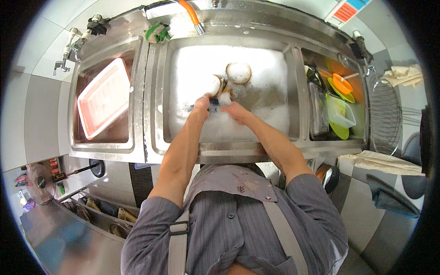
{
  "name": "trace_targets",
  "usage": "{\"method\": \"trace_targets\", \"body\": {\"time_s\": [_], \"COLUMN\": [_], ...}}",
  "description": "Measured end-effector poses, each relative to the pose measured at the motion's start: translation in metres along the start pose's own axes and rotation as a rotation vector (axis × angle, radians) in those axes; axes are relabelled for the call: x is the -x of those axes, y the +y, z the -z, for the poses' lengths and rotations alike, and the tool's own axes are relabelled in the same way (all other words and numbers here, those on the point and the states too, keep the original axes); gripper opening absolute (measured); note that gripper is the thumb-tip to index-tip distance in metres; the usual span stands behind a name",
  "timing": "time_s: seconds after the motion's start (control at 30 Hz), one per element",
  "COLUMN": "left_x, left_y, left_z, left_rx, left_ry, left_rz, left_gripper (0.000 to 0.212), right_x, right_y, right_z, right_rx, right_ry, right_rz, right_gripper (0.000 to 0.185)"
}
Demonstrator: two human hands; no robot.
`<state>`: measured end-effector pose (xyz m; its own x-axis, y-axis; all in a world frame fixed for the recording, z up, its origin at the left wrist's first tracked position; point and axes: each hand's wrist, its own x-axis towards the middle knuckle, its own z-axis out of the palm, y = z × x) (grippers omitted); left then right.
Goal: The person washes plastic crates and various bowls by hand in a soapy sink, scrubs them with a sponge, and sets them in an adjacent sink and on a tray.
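Note:
Both my hands are in the middle basin of a steel sink (297, 103), which is full of white suds (196, 62). My left hand (202, 103) grips the near edge of a round, foam-covered dish (213, 85). Close beside it on the right, my right hand (236, 111) reaches into the foam. A clump of foam (225, 99) sits at its fingertips, hiding whether they hold anything. A second round vessel (238, 73) with a brownish rim floats or stands just beyond, foam inside it. Between the two round pieces some tan and dark shapes show, too covered to name.
A pink plastic basket (105, 98) lies in the left basin. The right basin holds an orange bowl (342, 83), green plates (338, 130) and a clear plastic container (340, 111). An orange hose (190, 13) hangs over the back rim, near a green scrubbing cloth (157, 33).

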<state>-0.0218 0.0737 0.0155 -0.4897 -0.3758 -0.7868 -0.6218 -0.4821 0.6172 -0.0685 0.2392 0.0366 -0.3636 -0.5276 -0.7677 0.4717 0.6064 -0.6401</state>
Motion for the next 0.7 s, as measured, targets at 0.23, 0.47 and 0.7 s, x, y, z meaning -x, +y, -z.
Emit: {"method": "trace_targets", "body": {"time_s": [0.23, 0.47, 0.7], "left_x": [0.003, -0.001, 0.012], "left_y": [0.011, 0.005, 0.011], "left_z": [0.043, 0.07, 0.09], "left_rx": [-0.405, -1.179, -0.097], "left_ry": [0.205, 0.211, -0.182], "left_rz": [-0.083, -0.587, -0.215], "left_gripper": [0.032, 0.025, 0.048], "right_x": [-0.003, -0.004, 0.002], "right_y": [0.022, 0.048, 0.023], "right_z": [0.073, 0.086, 0.095], "right_rx": [0.978, 0.556, 1.046], "right_ry": [0.408, 0.622, 0.189], "right_rz": [0.268, 0.136, 0.08], "right_gripper": [0.034, 0.028, 0.044]}}
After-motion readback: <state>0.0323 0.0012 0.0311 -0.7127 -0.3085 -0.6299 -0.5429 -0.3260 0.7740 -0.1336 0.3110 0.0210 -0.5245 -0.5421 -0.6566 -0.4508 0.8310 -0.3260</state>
